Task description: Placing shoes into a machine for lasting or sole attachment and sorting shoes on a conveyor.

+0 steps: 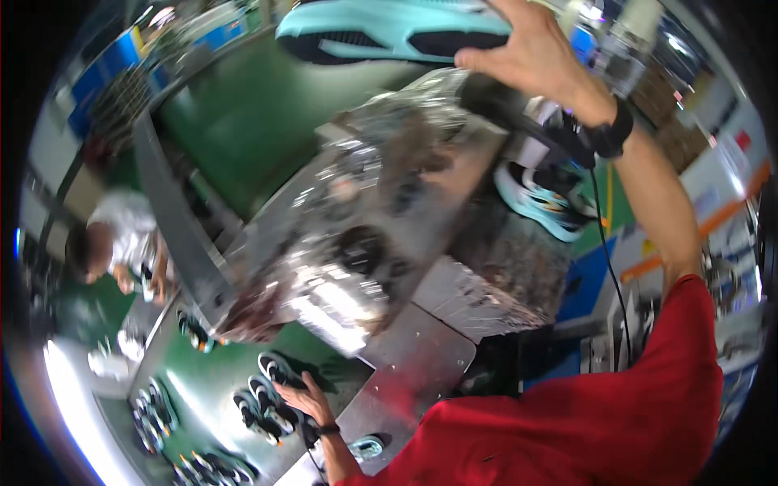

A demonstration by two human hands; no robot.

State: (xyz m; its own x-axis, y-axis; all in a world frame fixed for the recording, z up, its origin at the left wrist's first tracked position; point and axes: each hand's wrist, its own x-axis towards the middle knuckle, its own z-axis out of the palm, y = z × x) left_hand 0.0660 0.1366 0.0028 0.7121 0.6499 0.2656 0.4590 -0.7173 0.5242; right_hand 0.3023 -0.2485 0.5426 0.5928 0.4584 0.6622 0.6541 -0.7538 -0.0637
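My right hand is raised at the top, closed around a turquoise-and-black sneaker whose sole faces me. Low on the left, my left hand has its fingers stretched out and nothing plainly in it. Right beside those fingers are several dark sneakers with pale soles on a green surface; whether I touch one I cannot tell. Another turquoise-and-white sneaker sits below my right forearm, at the far end of the foil-wrapped bench. A pale turquoise sneaker lies close to my left wrist.
The bench is covered in crumpled foil and blurred by motion. A bare metal plate lies in front of it. A curved grey metal bar rises at the left. Beyond it another person handles something small. A black cable hangs from my right wrist.
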